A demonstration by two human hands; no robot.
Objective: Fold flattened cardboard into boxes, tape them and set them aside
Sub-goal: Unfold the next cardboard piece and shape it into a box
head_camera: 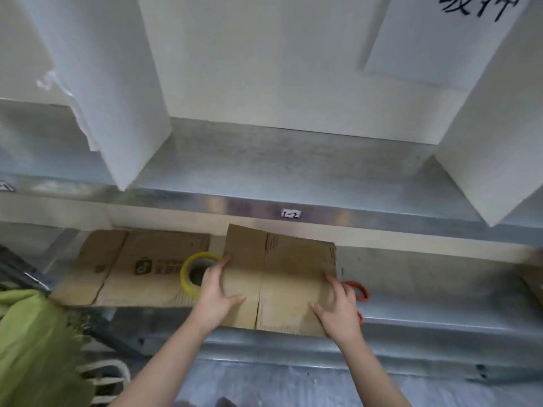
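Note:
A flattened brown cardboard box [282, 271] lies on the lower metal shelf [426, 277], its front edge at the shelf lip. My left hand [216, 292] grips its left edge, thumb on top. My right hand [338, 306] holds the right edge, fingers along the side and thumb on the upper face. A yellowish tape roll [188, 273] stands just left of my left hand. Further left lies a second flat cardboard sheet [132, 265] with a printed logo.
Orange-handled scissors [360, 292] lie partly hidden behind my right hand. An upper metal shelf [264, 165] carries white boxes [293, 60] above the work spot. Green cloth [35, 342] and white cords [108, 374] sit at lower left. Another cardboard corner [533, 284] shows far right.

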